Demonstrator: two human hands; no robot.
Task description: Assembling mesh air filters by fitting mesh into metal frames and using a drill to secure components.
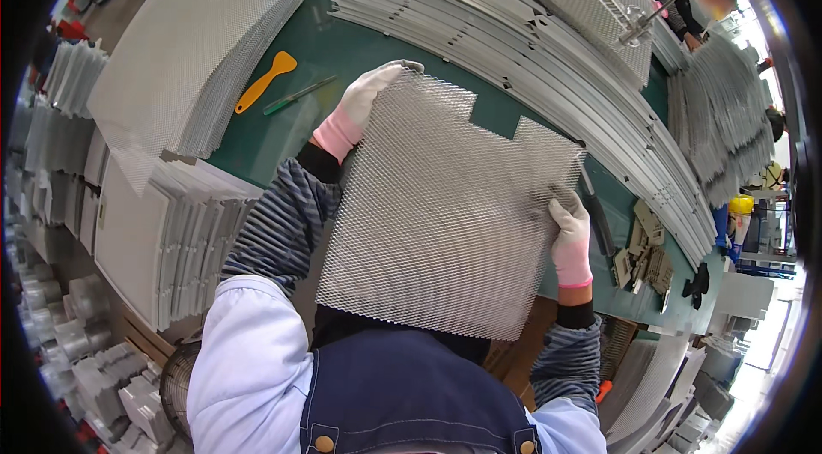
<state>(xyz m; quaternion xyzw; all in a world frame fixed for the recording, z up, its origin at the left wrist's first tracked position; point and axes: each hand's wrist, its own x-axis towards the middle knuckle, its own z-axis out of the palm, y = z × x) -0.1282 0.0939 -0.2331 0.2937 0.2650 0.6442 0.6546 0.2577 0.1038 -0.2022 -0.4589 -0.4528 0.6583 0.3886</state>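
In front of my body I hold up a silver expanded-metal mesh sheet [437,214], with a square notch cut into its far edge. My left hand [368,103], in a white and pink glove, is closed on the sheet's far left corner. Gripping the right edge is my right hand [568,235], gloved the same way; part of its fingers lies behind or against the mesh. The sheet hides the near part of the green table [295,133] and some of my lap.
Left of me rise a mesh-sheet stack [188,51] and a panel stack [141,231]. A yellow scraper [265,81] and green-handled tool [300,95] lie on the table. Long metal strips [514,51] span the back. Beige parts [644,250] sit right; another person [685,8] is beyond.
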